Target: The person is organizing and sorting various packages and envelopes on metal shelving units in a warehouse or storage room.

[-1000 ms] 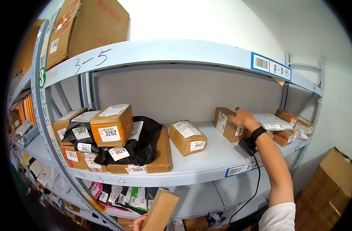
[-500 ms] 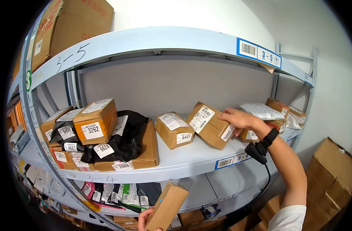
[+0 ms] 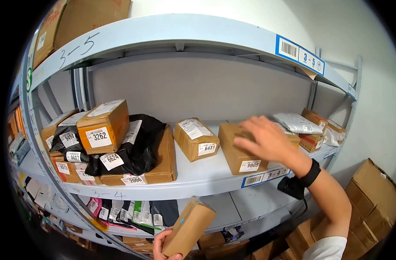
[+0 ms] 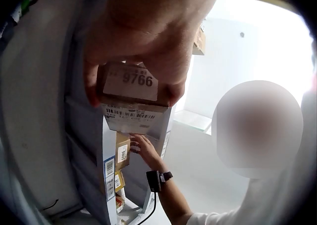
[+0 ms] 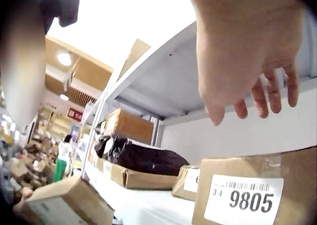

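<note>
My left hand (image 3: 162, 245) grips a long narrow cardboard box (image 3: 189, 227) in front of the lower shelf. In the left wrist view its end label (image 4: 131, 81) reads 9766, with fingers and thumb on opposite sides. My right hand (image 3: 271, 141) is slightly blurred over a cardboard box (image 3: 232, 145) labelled 9805 on the middle shelf. In the right wrist view, the right hand (image 5: 247, 61) has its fingers extended and spread above that box (image 5: 299, 185), holding nothing. A taped box (image 3: 193, 136) labelled 6431 sits just left of it.
On the left of the shelf (image 3: 198, 171) are stacked boxes (image 3: 103, 125) and black plastic parcels (image 3: 141, 147). A grey-white mailer (image 3: 297, 123) lies on small boxes at right. An upper beam (image 3: 180, 32) spans above; large cartons (image 3: 373, 203) stand at lower right.
The 9805 box was handled by my right hand, tilted and turned, and now sits flat with its number facing front. The right hand has come off it. The left hand keeps its box.
</note>
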A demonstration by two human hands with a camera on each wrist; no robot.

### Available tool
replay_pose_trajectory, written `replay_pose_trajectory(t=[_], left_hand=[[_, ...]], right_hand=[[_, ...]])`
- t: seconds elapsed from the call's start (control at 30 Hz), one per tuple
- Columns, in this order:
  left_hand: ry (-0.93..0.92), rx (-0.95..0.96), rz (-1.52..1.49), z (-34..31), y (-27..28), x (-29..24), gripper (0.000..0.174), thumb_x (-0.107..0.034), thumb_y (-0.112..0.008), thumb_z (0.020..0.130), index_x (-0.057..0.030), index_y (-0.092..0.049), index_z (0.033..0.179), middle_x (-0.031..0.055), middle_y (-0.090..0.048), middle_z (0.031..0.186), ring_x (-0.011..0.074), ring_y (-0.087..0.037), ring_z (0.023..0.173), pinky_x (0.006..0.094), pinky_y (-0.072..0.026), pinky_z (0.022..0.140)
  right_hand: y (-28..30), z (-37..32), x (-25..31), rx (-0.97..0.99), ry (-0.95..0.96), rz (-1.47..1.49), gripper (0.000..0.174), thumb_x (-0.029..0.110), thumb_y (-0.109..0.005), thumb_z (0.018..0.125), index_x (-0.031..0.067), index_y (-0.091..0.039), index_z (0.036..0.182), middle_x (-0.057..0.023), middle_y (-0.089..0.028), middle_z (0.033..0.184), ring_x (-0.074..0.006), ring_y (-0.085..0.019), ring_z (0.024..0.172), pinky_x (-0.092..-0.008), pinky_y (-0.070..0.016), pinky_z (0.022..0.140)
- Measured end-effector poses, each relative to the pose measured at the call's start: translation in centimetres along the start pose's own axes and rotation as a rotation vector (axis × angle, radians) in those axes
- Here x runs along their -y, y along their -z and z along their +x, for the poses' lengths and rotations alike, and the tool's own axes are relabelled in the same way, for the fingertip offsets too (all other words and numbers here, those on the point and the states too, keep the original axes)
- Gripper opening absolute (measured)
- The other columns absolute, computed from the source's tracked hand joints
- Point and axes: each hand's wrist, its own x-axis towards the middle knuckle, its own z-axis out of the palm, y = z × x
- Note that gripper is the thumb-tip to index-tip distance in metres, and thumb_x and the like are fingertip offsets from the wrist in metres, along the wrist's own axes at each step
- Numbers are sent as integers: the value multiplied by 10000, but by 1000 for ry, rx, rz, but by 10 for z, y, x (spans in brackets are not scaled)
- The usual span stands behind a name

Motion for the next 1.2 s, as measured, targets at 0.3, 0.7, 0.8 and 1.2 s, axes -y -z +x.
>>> replay_pose_trajectory(t=[0.3,0.7,0.8,1.2], left_hand=[[32,-38,-65,-5,2,-4,867,-424,-807,788,-3,-388,1419,144,-504,1330,253,-539,1194,369,-451,981],[1,-93,-92,-27,22,7,872,-440,-801,798,-8,-373,1423,140,-499,1324,230,-567,1145,327,-515,863],[1,-72,-128,-23,19,4,848,-433,-793,812,-14,-379,1421,140,-500,1320,235,-561,1153,342,-501,889],[-89,136,-38,10,-2,6,774,-389,-787,842,-5,-417,1404,147,-526,1324,245,-539,1198,377,-445,975]], right_hand=[[-5,26,24,109,23,180,518,488,-610,902,24,-677,1123,-217,-648,1126,-394,-600,1072,-454,-484,927],[-81,111,78,514,-369,89,1100,546,-725,588,9,-365,1478,-289,-574,1283,-429,-541,1223,-439,-487,986],[-38,103,67,300,-291,141,1013,522,-733,619,-11,-419,1421,-324,-563,1232,-467,-547,1166,-442,-486,975],[18,-18,-26,179,-485,305,1141,688,-781,633,-108,-428,1371,-307,-585,1178,-410,-585,1149,-428,-464,1001]])
